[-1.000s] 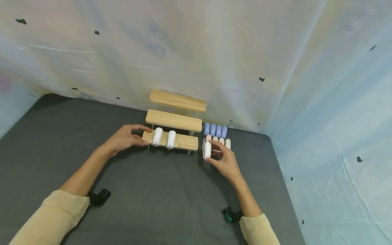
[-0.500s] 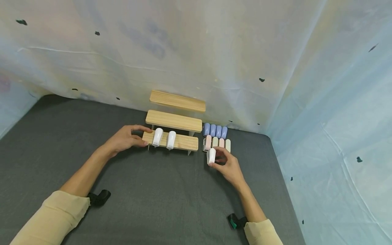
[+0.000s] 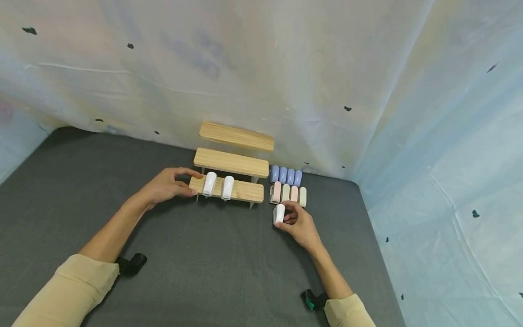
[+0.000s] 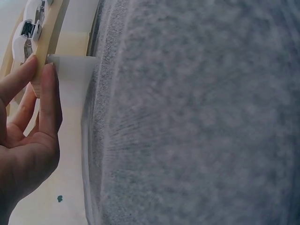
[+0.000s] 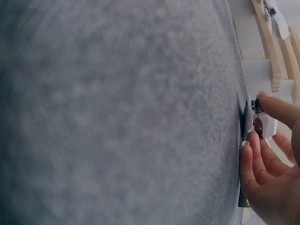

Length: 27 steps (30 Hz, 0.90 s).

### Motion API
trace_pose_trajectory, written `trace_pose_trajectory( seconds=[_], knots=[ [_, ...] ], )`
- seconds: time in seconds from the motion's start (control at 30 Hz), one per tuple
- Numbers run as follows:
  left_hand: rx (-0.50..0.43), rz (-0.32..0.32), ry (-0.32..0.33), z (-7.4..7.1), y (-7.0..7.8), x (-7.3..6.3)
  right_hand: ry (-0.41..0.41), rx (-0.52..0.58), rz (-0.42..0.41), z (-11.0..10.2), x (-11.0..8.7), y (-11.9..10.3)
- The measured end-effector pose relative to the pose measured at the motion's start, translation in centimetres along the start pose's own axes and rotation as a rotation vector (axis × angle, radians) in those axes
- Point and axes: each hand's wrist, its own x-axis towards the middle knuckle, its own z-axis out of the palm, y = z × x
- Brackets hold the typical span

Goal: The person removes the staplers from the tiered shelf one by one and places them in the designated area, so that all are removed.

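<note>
With the thumb and fingers of my left hand [image 3: 167, 185] I pinch the left end of the lowest board of a three-step wooden display stand [image 3: 245, 190]. Two white mini staplers [image 3: 210, 184] lie side by side on that board, pointing toward me. To the right of the stand, my right hand [image 3: 303, 227] holds another white mini stapler [image 3: 279, 214] between thumb and fingers, low over the dark cloth. Seen from the right wrist, this stapler [image 5: 268, 124] shows its metal inner parts, with its base close to the cloth.
Behind the held stapler sits a row of pink and pale green staplers [image 3: 294, 193], and behind those a row of blue ones [image 3: 283, 175]. The stand's middle board [image 3: 230, 162] and top board [image 3: 237, 136] rise toward the pale cloth wall [image 3: 245, 68].
My right hand has brought the white stapler toward me and lower, from over the pink and green row to just in front of it. My left hand stays on the stand.
</note>
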Motion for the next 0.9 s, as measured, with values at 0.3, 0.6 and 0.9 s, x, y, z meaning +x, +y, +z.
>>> trace_pose_trajectory(
  seconds=[0.3,0.6,0.9],
  knots=[
    [0.003,-0.011,-0.005,0.0,0.1,0.0,0.003,-0.009,-0.009,0.0,-0.1,-0.1],
    [0.009,-0.012,0.004,0.0,0.3,0.0,0.032,0.048,-0.052,-1.2,-0.4,-2.1],
    [0.017,-0.020,0.007,-0.1,0.3,-0.1,0.043,0.130,-0.154,-1.7,-0.6,-5.5]
  ],
)
